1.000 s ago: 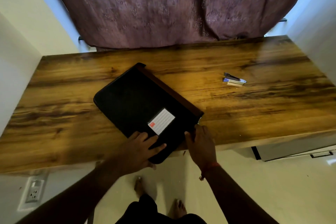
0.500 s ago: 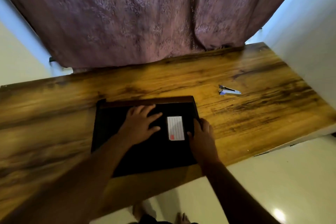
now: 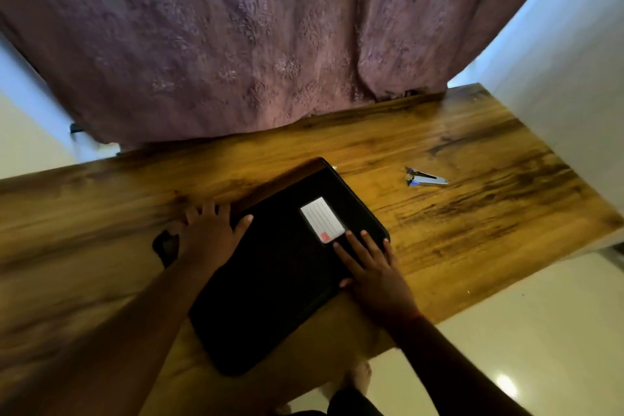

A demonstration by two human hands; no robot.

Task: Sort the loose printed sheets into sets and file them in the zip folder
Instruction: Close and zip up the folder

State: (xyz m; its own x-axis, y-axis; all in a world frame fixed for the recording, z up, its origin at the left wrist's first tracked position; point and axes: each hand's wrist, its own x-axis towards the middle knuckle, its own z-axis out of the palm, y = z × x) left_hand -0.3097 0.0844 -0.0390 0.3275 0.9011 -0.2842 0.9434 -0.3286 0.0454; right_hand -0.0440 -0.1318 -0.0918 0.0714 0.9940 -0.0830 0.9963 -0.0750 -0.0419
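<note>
A black zip folder lies closed and skewed on the wooden desk, one corner hanging over the near edge. A white label with a red patch is on its cover. My left hand lies over the folder's upper left edge, fingers spread, thumb on the cover. My right hand rests flat on the cover just below the label, fingers straight. No loose sheets are in sight.
A small silver and blue stapler lies on the desk to the right of the folder. A purple curtain hangs behind the desk. A white wall closes the right side. Pale floor tiles lie below.
The folder has turned clockwise and slid right, its label end now pointing up-right. My left hand moved from mid-cover to the upper left edge; my right hand moved onto the cover.
</note>
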